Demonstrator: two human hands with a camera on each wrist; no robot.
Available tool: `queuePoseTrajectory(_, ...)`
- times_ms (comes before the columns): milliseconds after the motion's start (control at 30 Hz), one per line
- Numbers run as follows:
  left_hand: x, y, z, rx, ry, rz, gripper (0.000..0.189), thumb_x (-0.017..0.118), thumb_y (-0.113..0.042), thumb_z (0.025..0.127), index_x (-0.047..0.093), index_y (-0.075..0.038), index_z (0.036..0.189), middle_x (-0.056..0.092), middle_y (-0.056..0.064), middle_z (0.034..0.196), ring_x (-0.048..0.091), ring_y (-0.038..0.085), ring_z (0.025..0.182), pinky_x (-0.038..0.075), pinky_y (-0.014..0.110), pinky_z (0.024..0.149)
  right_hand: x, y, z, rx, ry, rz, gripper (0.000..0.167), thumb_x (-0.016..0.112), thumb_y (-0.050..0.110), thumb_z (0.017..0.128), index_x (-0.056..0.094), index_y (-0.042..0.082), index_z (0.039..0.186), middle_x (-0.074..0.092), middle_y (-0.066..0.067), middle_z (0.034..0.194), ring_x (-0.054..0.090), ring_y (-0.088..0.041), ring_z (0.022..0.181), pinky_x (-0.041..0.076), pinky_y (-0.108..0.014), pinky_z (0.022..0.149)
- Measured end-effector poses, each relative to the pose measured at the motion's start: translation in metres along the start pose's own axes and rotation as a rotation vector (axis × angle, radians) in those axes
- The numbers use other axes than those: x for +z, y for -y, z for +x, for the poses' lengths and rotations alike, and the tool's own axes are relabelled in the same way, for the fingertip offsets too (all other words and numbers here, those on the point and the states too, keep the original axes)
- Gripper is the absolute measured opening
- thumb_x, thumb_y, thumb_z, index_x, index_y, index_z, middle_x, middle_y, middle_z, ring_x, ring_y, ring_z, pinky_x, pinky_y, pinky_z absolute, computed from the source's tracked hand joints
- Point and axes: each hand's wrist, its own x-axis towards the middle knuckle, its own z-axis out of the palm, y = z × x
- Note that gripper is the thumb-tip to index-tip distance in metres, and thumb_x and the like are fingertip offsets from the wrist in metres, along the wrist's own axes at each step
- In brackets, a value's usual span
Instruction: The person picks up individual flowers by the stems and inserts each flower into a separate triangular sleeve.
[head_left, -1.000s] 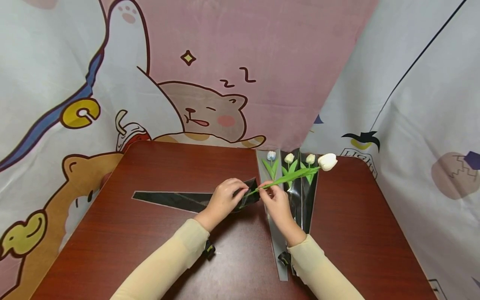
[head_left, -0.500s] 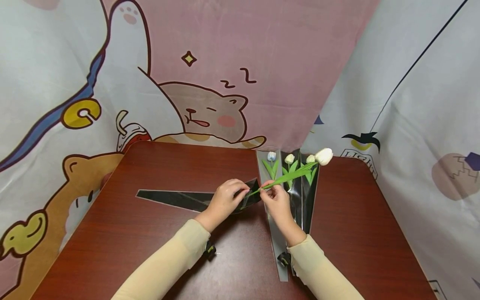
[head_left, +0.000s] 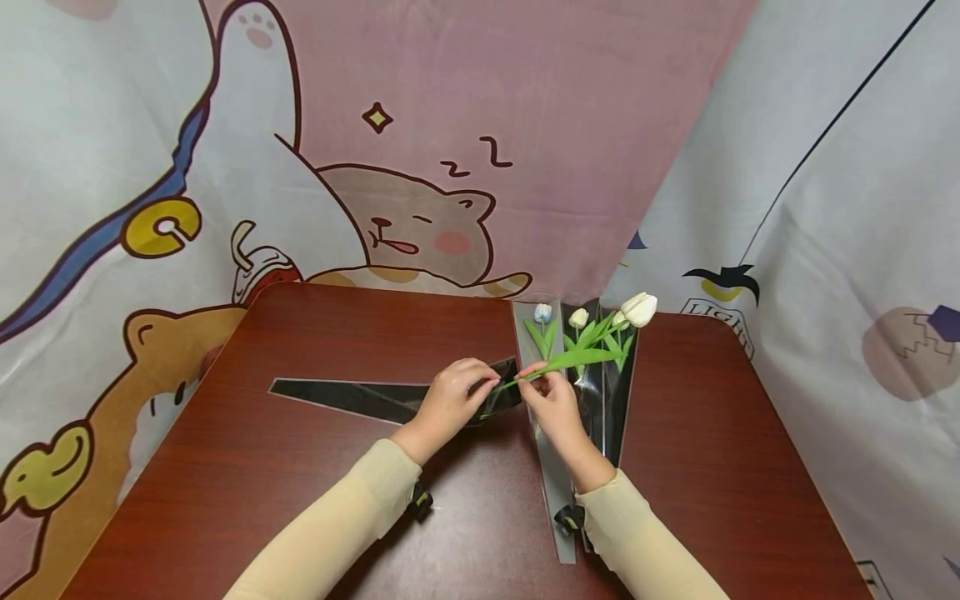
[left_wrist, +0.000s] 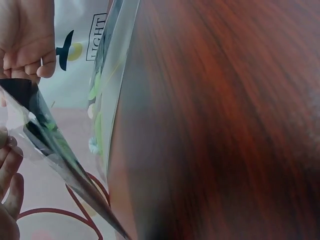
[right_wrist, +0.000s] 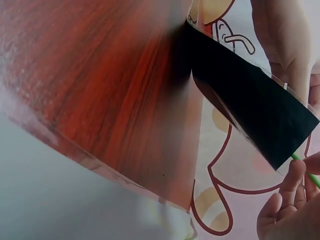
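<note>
My left hand [head_left: 452,396] pinches the open end of a black flower sleeve [head_left: 352,400] with a clear front, whose narrow tail reaches left over the table. The right hand [head_left: 553,406] pinches the green stem of a white tulip [head_left: 639,309] just below its leaves. The stem's lower end enters the sleeve's mouth; the bloom points right. In the right wrist view, the sleeve's dark back [right_wrist: 250,100] faces the camera and the stem [right_wrist: 310,177] shows at its edge. From the left wrist, the clear film [left_wrist: 17,120] is visible by the left fingertips.
To the right lie several sleeved tulips: one pale blue tulip [head_left: 543,312] in a grey sleeve [head_left: 551,475], and white tulips [head_left: 578,317] in black sleeves [head_left: 615,408], partly under the right arm. The brown table [head_left: 300,492] meets a printed cloth [head_left: 570,150] behind.
The held tulip's bloom has moved left and slightly up, and its leaves have spread apart as the stem turned. The sleeve's tail has shifted a little. Both hands stay nearly in place.
</note>
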Motion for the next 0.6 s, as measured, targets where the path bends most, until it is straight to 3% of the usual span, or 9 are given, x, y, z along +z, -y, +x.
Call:
queuePoseTrajectory(267, 0.0009, 0.0015, -0.0013, 0.005, -0.011, 0.005, 0.005, 0.069, -0.015, 0.087, 0.072, -0.014, 0.091, 0.067, -0.004, 0.093, 0.062, 0.011, 0.090, 0.052, 0.026, 0.082, -0.0008, 0.0005, -0.0013, 0.014, 0.030, 0.068, 0.017, 0.057, -0.004, 0.090, 0.051, -0.012, 0.104, 0.063, -0.031, 0.102, 0.049, -0.007, 0.062, 0.039, -0.017, 0.055)
queuePoseTrajectory(500, 0.0007, 0.0021, -0.0009, -0.003, -0.010, 0.001, 0.005, 0.069, -0.015, 0.087, 0.072, -0.014, 0.091, 0.067, -0.004, 0.093, 0.062, 0.011, 0.092, 0.051, 0.026, 0.084, -0.0012, 0.0015, -0.0012, 0.022, 0.010, 0.045, 0.015, 0.060, -0.001, 0.089, 0.060, -0.011, 0.100, 0.055, -0.020, 0.076, 0.043, -0.005, 0.057, 0.035, -0.018, 0.052)
queuePoseTrajectory(600, 0.0001, 0.0019, -0.0012, -0.008, -0.005, 0.001, 0.005, 0.069, -0.015, 0.087, 0.072, -0.014, 0.091, 0.067, -0.004, 0.094, 0.062, 0.012, 0.092, 0.051, 0.027, 0.084, -0.0011, 0.0024, -0.0020, 0.018, 0.010, 0.025, 0.014, 0.062, -0.002, 0.088, 0.063, -0.011, 0.099, 0.057, -0.018, 0.078, 0.043, -0.007, 0.058, 0.036, -0.018, 0.052)
